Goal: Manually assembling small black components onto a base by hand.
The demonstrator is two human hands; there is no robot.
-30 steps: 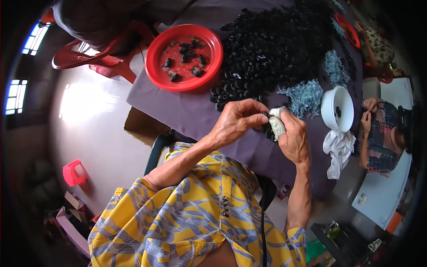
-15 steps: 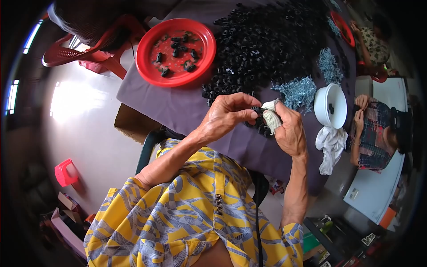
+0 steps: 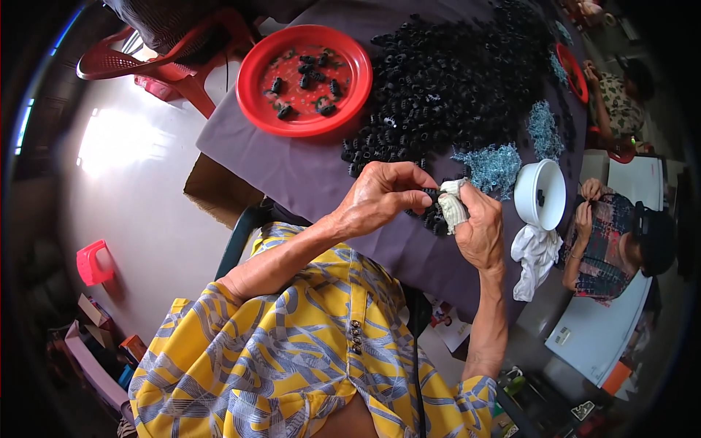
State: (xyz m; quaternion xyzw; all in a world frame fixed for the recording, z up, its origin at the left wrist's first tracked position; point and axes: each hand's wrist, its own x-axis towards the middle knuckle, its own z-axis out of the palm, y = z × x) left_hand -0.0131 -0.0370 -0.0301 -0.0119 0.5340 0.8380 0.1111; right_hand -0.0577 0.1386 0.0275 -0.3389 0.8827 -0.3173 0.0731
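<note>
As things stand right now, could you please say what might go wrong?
The small black piece pinched by the left hand could slip and get lost in the black pile. The pale cloth at the right hand might snag that piece. The white bowl stands near that hand, so a bump could tip it.

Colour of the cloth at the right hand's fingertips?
The cloth at the right hand is off-white; best seen in the head view.

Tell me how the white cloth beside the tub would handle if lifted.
The white cloth would probably flop, given its soft folds. It looks thin, so it may feel light, and without firm shape seems unlikely to roll.
</note>
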